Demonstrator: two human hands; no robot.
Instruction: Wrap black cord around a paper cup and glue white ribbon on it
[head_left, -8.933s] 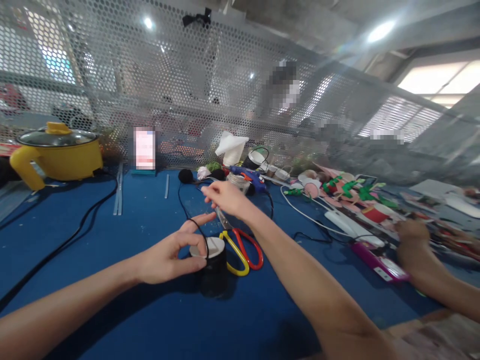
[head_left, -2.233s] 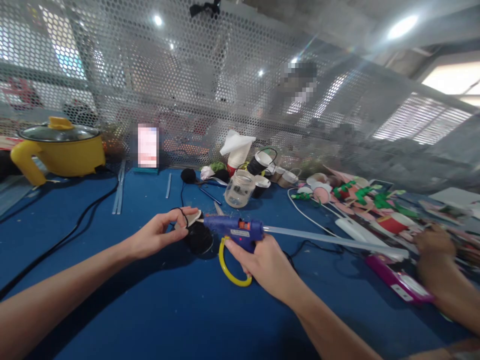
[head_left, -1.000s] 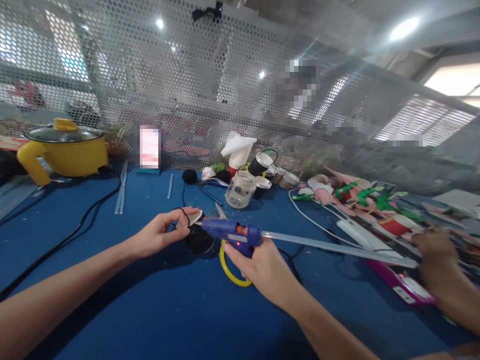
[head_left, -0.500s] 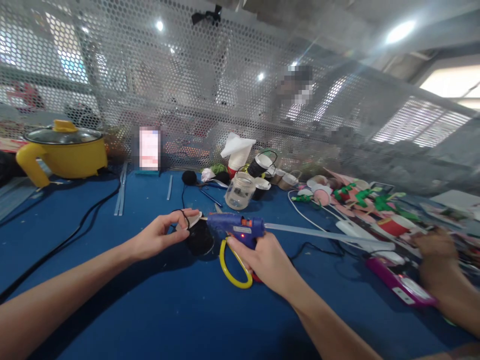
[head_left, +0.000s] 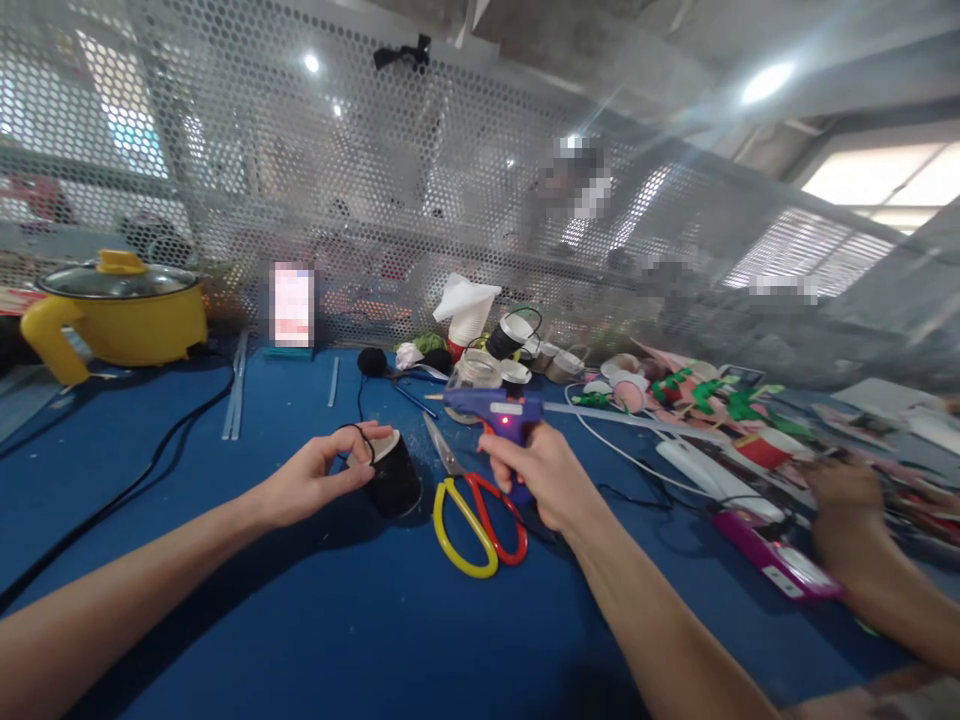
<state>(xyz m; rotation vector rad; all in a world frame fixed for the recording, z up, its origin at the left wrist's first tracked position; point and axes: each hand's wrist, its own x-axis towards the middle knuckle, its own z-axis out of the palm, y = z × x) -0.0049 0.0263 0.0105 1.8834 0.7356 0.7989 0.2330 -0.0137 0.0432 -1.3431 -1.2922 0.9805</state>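
My left hand (head_left: pixel 322 472) pinches the rim of a small paper cup (head_left: pixel 396 478) wrapped in black yarn, which lies tilted on the blue table. A loop of black yarn crosses its fingers and runs back to a black yarn ball (head_left: pixel 372 362). My right hand (head_left: pixel 538 470) grips a blue hot glue gun (head_left: pixel 504 408) by its handle; a red light glows on it and a clear glue stick (head_left: pixel 622 414) sticks out behind. The nozzle points left, apart from the cup. Below the gun lie scissors (head_left: pixel 466 540) with yellow and red handles.
A yellow electric pot (head_left: pixel 127 325) stands at the back left, near a propped phone (head_left: pixel 292 305). A glass jar (head_left: pixel 478 370) and several cups are at the back. At right are a purple power strip (head_left: pixel 776 560), craft pieces and another person's hand (head_left: pixel 844 480).
My right hand has drawn the glue gun away from the cup's rim, to the right and upward, uncovering the scissors. My left hand keeps hold of the cup.
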